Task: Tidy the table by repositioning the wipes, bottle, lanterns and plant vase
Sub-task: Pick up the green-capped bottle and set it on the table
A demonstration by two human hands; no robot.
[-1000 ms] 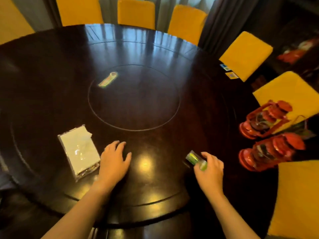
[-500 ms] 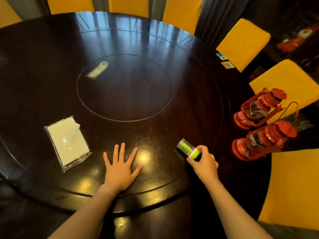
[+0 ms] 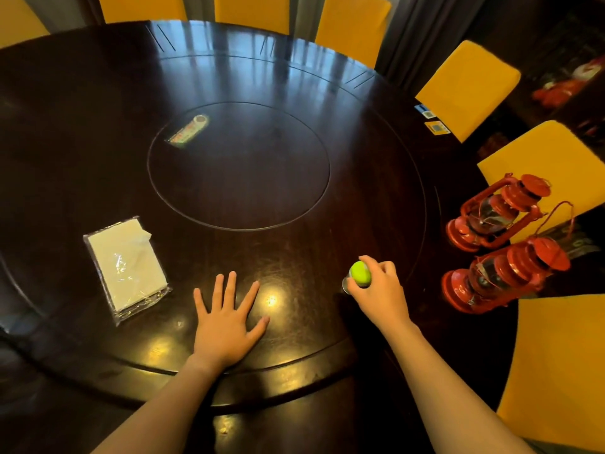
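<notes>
Gripping: bottle (image 3: 359, 274) is held by its green cap in right hand (image 3: 379, 291), near-right on table (image 3: 327, 126) | left hand (image 3: 226, 322) is laid flat, fingers spread | wipes pack (image 3: 126, 268) is seen near-left | two red lanterns (image 3: 501, 244) are lined at right edge | second bottle (image 3: 189, 131) is lying far-left of centre

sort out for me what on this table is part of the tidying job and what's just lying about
Part of the job:
clear-wrapped white wipes pack
small green-capped bottle, gripped by the right hand
two red metal lanterns

Just lying about:
flat green-and-red packet
blue and yellow stickers
</notes>
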